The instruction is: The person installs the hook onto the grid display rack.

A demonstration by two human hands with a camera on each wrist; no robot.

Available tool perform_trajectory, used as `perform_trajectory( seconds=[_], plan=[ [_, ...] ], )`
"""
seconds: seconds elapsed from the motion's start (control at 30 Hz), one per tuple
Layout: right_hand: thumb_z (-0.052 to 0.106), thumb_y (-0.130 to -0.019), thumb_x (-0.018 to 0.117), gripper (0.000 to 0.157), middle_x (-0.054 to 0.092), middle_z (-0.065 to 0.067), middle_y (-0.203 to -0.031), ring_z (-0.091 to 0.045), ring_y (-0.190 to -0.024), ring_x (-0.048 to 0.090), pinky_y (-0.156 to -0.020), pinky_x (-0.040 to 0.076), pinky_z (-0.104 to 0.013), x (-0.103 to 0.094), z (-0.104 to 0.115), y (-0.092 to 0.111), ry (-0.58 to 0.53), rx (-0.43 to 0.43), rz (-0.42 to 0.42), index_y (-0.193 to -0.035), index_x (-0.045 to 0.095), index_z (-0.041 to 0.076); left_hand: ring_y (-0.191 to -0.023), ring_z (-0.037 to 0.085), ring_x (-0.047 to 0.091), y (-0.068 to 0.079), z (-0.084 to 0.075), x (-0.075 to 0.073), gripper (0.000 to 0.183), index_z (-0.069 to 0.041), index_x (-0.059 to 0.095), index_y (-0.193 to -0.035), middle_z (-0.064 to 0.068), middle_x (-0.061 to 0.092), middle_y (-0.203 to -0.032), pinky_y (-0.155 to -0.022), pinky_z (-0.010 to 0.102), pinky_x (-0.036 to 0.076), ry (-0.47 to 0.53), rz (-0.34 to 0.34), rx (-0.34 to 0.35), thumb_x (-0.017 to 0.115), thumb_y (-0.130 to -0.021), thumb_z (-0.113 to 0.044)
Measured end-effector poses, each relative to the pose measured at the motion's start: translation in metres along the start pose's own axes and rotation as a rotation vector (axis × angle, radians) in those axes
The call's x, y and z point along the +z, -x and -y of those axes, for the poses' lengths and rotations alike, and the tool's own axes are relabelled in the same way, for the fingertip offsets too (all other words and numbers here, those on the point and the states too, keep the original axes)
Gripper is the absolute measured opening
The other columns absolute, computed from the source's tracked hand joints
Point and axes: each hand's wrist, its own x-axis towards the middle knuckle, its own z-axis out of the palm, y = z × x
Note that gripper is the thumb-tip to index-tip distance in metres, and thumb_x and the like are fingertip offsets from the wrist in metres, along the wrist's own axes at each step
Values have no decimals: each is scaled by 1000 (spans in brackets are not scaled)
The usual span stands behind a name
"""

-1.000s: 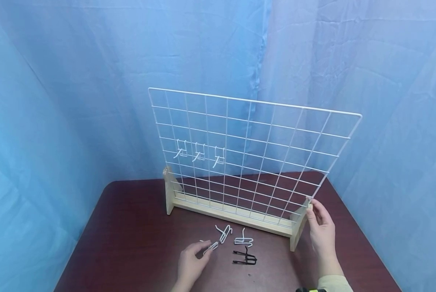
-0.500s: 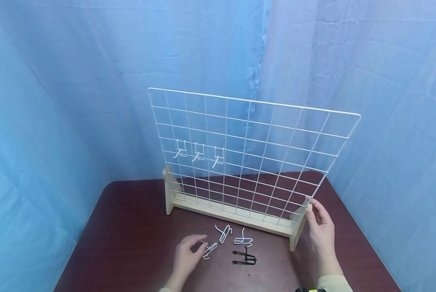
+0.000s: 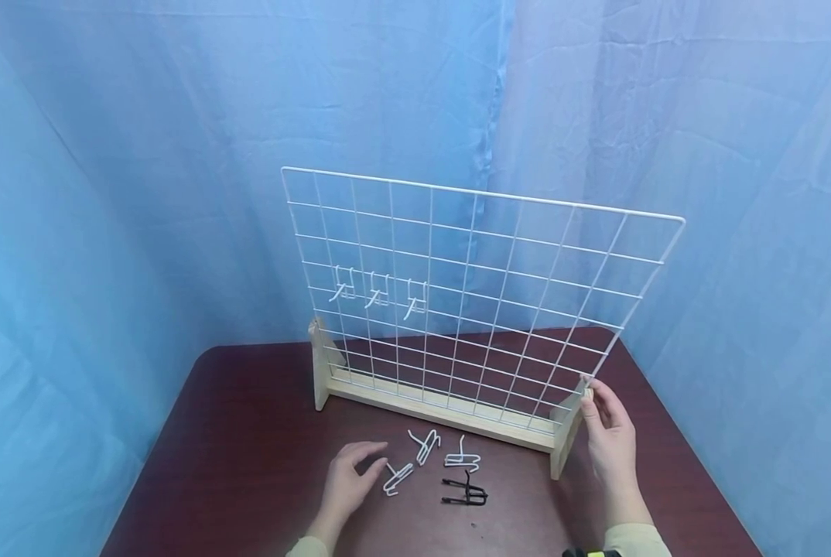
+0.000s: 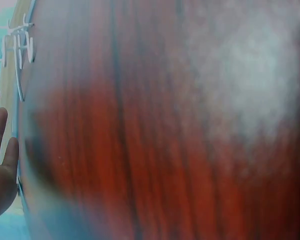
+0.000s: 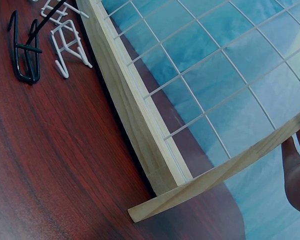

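Note:
My left hand, fingers relaxed and holding nothing, hovers just left of a white wire hook lying on the table. Two more white hooks, one behind it and another to its right, lie near a black double-pronged hook. With thumb and fingers, my right hand grips the upper end of the wooden side piece of a stand, which carries a white wire grid panel. In the right wrist view that hand is partly out of frame behind the wood.
Three white hooks hang in a row on the grid's left half, the rightmost hook nearest its middle. A wooden bar joins the stand's sides. The dark red table ends at blue curtains behind and beside it.
My left hand has let go of the nearest white hook, which now lies on the table, and drawn back to the left. The right hand keeps its grip on the stand.

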Motion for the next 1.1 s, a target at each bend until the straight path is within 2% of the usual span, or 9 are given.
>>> perform_trajectory(
  seconds=[0.27, 0.5, 0.57, 0.77, 1.1],
  plan=[
    [11, -93, 54, 36, 54, 0, -129, -5, -114, 49, -87, 41, -10, 0, 0, 0, 16, 1, 0, -129, 52, 5, -100, 11, 57, -1, 6, -1, 28, -20, 70, -104, -15, 65, -101, -89, 37, 45, -2, 19, -33, 75, -77, -16],
    [11, -93, 54, 37, 54, 0, -129, -4, -113, 49, -86, 41, -10, 0, 1, 0, 27, 13, 3, -129, 51, 5, -101, 11, 56, -2, 10, -2, 33, -21, 69, -107, -15, 64, -103, -90, 37, 45, -19, 76, -40, 76, -75, -17],
    [12, -93, 54, 37, 53, 0, -130, -5, -114, 49, -87, 41, -10, 0, 1, 0, 39, 14, 1, -129, 51, 6, -100, 11, 56, -2, 12, -2, 34, -21, 70, -106, -15, 65, -103, -89, 37, 45, -20, 83, -10, 77, -73, -16],
    [13, -93, 53, 36, 54, 0, -129, -5, -113, 49, -87, 41, -10, 0, 0, 1, 64, 13, -4, -129, 52, 7, -98, 13, 56, -3, 18, -1, 36, -18, 71, -103, -13, 66, -100, -86, 34, 44, -50, 62, 141, 80, -69, -13],
    [11, -93, 54, 37, 53, 0, -130, -5, -114, 48, -87, 41, -10, 1, 1, 1, 36, 13, -4, -129, 51, 5, -101, 14, 54, -4, 20, -2, 37, -19, 72, -101, -14, 66, -102, -89, 35, 41, -108, 104, 144, 81, -65, -20]
  ],
)
